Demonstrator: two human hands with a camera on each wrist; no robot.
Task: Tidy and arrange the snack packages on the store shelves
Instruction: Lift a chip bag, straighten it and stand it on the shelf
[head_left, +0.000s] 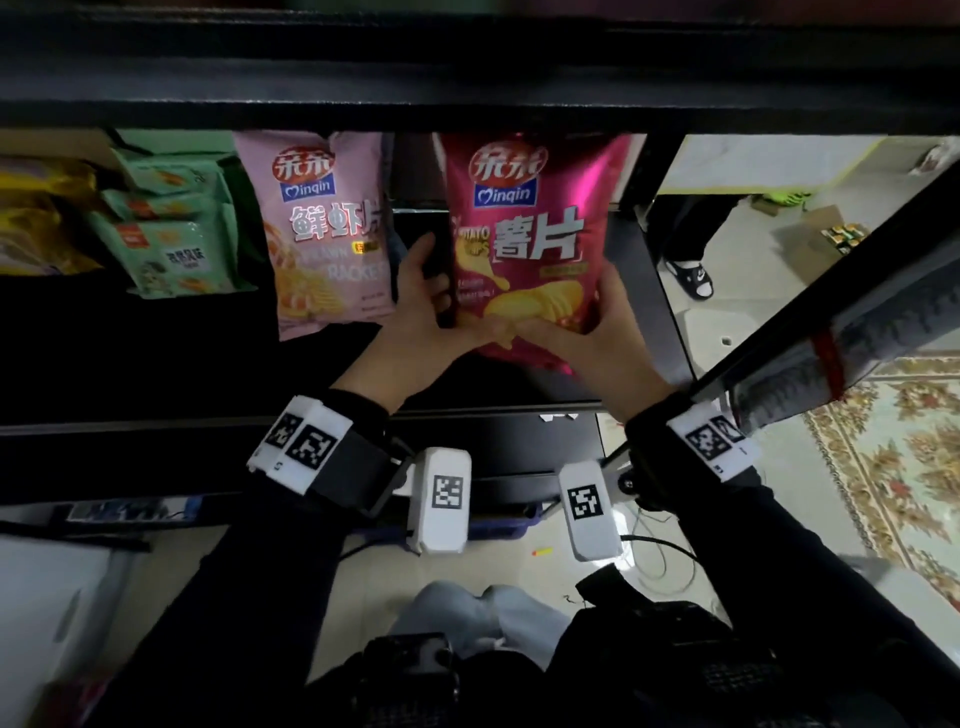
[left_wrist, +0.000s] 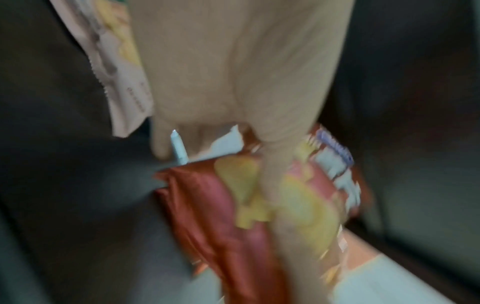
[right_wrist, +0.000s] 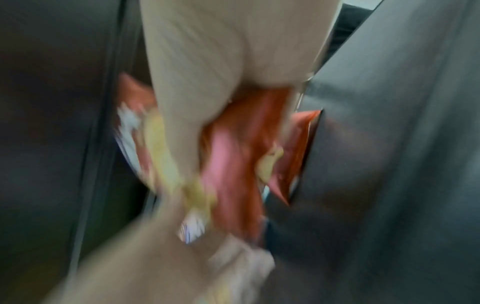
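A magenta potato chip bag (head_left: 535, 234) stands upright on the dark shelf (head_left: 156, 364), held from both sides. My left hand (head_left: 426, 306) grips its lower left edge, thumb across the front and fingers behind. My right hand (head_left: 587, 322) grips the lower right edge the same way. A pale pink prawn cracker bag (head_left: 327, 234) stands just left of it. Both wrist views are blurred: the chip bag (left_wrist: 233, 205) shows red under my left hand (left_wrist: 246, 144), and the same bag (right_wrist: 233, 154) sits beneath my right hand (right_wrist: 207, 102).
Green snack packs (head_left: 171, 234) and yellow bags (head_left: 41, 218) lie further left on the shelf. A black upper shelf (head_left: 467, 98) overhangs the bags. A black upright post (head_left: 660, 249) stands close right of the chip bag. Beyond it is tiled floor and a patterned rug (head_left: 893, 457).
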